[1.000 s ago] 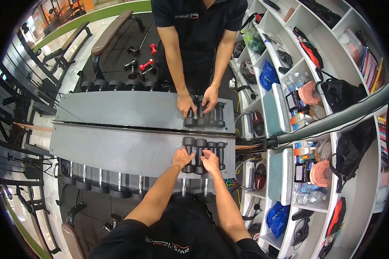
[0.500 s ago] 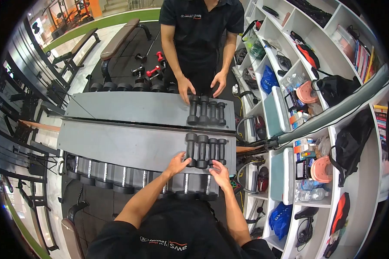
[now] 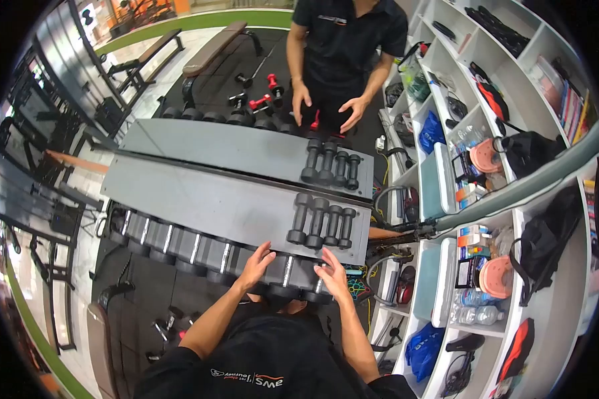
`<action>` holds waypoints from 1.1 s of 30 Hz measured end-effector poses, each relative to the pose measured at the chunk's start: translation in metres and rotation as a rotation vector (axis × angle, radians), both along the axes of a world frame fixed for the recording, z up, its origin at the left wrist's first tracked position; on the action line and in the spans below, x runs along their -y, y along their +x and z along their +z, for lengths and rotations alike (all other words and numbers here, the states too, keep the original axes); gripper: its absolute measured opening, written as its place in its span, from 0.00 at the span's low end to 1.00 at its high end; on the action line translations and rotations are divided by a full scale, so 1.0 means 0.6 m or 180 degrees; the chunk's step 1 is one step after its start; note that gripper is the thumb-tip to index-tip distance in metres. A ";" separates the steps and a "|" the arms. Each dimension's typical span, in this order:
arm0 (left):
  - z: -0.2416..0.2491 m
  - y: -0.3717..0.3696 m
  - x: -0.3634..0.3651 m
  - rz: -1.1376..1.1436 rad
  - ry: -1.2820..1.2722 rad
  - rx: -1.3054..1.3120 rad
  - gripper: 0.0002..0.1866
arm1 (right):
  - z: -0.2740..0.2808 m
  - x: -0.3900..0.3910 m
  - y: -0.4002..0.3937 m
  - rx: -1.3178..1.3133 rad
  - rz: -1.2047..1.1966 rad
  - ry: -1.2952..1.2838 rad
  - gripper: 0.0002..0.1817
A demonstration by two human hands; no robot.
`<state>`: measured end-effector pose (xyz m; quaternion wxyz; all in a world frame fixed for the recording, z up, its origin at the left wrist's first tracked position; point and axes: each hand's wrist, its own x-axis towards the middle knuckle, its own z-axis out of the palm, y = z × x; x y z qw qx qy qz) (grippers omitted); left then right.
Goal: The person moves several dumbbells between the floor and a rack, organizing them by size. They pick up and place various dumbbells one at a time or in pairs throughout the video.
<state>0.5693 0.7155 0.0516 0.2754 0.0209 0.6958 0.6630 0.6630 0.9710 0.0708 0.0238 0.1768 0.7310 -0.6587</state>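
Several small black dumbbells (image 3: 317,223) stand side by side near the right end of a grey shelf top (image 3: 199,199). My left hand (image 3: 255,267) hovers at the shelf's front edge, left of and below the dumbbells. Its fingers are apart and hold nothing. My right hand (image 3: 333,275) is just below the front edge, under the dumbbells, with fingers spread and nothing held. Neither hand touches the small dumbbells. Beneath my hands runs a row of larger dumbbells with chrome handles (image 3: 226,256).
Behind the shelf a mirror seems to repeat my body, the dumbbells and the room. White cubbies (image 3: 439,279) on the right hold bottles, bags and boxes. A brown bench (image 3: 102,352) stands at lower left, with loose dumbbells (image 3: 170,326) on the dark floor.
Both hands have let go of the small dumbbells and drawn back toward me, opening. The dumbbells now stand closer together. The view has shifted slightly.
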 end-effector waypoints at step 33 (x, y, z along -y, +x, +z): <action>0.016 0.344 0.398 0.2178 0.0952 -0.0435 0.37 | 0.088 0.456 0.020 0.0552 0.2935 -0.0916 0.38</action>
